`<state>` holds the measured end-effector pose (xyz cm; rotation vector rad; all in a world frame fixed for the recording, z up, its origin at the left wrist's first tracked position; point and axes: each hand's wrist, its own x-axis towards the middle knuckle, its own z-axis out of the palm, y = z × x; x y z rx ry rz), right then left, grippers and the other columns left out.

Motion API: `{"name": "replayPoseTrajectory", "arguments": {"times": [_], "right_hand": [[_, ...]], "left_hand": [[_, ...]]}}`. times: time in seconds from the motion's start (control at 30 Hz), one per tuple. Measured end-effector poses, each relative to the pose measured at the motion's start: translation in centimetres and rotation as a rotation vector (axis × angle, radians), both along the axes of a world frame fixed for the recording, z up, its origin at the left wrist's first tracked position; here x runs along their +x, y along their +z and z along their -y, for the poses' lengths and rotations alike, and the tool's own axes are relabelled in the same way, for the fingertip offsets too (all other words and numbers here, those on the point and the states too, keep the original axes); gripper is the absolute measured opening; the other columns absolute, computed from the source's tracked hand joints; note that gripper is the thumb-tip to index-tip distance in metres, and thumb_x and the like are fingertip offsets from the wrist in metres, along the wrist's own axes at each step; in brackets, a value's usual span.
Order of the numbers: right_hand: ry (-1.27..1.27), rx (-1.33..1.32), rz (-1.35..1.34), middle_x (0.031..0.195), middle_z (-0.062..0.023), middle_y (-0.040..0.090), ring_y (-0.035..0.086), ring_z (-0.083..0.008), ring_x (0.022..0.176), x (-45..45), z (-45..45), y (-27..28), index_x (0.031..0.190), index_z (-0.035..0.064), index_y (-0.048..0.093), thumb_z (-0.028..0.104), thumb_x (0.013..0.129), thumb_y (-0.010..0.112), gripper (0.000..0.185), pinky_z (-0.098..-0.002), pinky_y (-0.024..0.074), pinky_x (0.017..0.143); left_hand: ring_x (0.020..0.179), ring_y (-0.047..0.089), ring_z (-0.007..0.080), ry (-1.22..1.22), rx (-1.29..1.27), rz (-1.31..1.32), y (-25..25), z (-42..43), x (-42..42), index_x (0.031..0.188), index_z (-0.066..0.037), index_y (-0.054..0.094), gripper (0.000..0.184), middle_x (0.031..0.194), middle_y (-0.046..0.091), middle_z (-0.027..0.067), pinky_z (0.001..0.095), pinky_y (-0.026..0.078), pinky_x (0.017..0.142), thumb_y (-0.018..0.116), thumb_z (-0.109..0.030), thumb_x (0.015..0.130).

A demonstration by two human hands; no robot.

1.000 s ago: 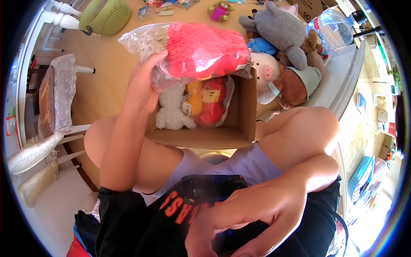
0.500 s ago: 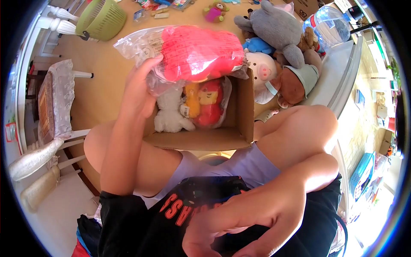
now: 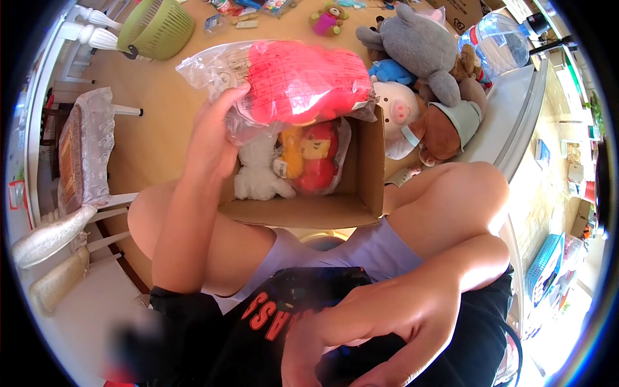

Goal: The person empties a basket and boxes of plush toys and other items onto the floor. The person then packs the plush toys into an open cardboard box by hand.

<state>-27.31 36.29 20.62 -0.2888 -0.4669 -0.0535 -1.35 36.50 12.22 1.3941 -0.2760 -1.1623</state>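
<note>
My left hand (image 3: pixel 216 129) grips the left end of a red plush toy in a clear plastic bag (image 3: pixel 303 80). The bag is held over the back of an open cardboard box (image 3: pixel 309 209), hiding part of its inside. Within the box lie a fluffy white plush toy (image 3: pixel 258 174), an orange plush toy (image 3: pixel 291 155) and a red plush toy in clear wrap (image 3: pixel 317 158). My right hand (image 3: pixel 380 326) is bent close to the camera, in front of my black shirt. Its fingertips run out of the picture at the bottom, so its grip is hidden.
Right of the box is a pile with a grey plush toy (image 3: pixel 419 45), a white pig plush (image 3: pixel 396 106) and a brown plush (image 3: pixel 445 129). A large clear bottle (image 3: pixel 496 42) stands behind them. A green basket (image 3: pixel 158 29) and a small bear (image 3: pixel 327 19) are farther back.
The view has shifted very slightly. My left hand and the bagged red plush toy stay over the box. My right hand has moved slightly to the right in view.
</note>
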Motion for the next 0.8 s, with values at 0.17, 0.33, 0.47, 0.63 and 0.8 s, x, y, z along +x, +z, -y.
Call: {"name": "replayPoseTrajectory", "arguments": {"times": [0.17,0.33,0.47,0.63,0.8], "right_hand": [[-0.013,-0.024,0.038,0.111,-0.0145,0.053,0.056,-0.0191,0.101,0.2,0.1,-0.3,0.117,-0.0067,0.047,0.0,0.094,0.056,0.026,-0.0312,0.0453,0.092],[-0.004,-0.068,0.112,0.112,-0.0145,0.054,0.056,-0.0189,0.101,0.5,0.6,-0.6,0.116,-0.0072,0.047,-0.001,0.093,0.055,0.025,-0.0303,0.0451,0.091],[-0.044,-0.002,0.094,0.111,-0.0142,0.055,0.056,-0.0191,0.103,0.4,-0.3,-0.8,0.117,-0.0074,0.048,-0.002,0.091,0.057,0.028,-0.0303,0.0451,0.092],[-0.02,0.061,0.026,0.113,-0.0148,0.056,0.056,-0.0206,0.106,0.2,0.4,-0.2,0.12,-0.0071,0.048,-0.002,0.088,0.06,0.034,-0.0314,0.0454,0.095],[-0.029,0.065,0.045,0.115,-0.016,0.056,0.057,-0.0211,0.107,0.1,0.1,-0.9,0.121,-0.0076,0.051,0.001,0.088,0.067,0.038,-0.0315,0.046,0.095]], "left_hand": [[0.105,0.064,0.0182,-0.003,0.001,-0.009,0.2,0.0,-0.1,0.123,-0.006,0.059,0.038,0.116,0.067,0.0064,0.0368,0.053,0.09,0.062,-0.03,0.093],[0.105,0.064,0.0185,-0.002,0.018,-0.008,0.2,0.0,0.0,0.123,-0.006,0.058,0.038,0.116,0.067,0.0065,0.0372,0.053,0.09,0.061,-0.03,0.094],[0.104,0.065,0.0188,0.003,0.004,0.004,0.3,0.0,-0.2,0.124,-0.005,0.058,0.038,0.116,0.067,0.0065,0.0379,0.053,0.09,0.061,-0.029,0.094],[0.104,0.065,0.0187,-0.011,0.007,-0.016,0.0,0.0,0.1,0.124,-0.005,0.058,0.038,0.116,0.067,0.0065,0.0378,0.053,0.09,0.061,-0.029,0.094],[0.104,0.064,0.0187,0.009,0.02,-0.004,0.5,0.1,-0.4,0.123,-0.006,0.059,0.039,0.115,0.067,0.0064,0.0374,0.053,0.089,0.062,-0.031,0.093]]}}
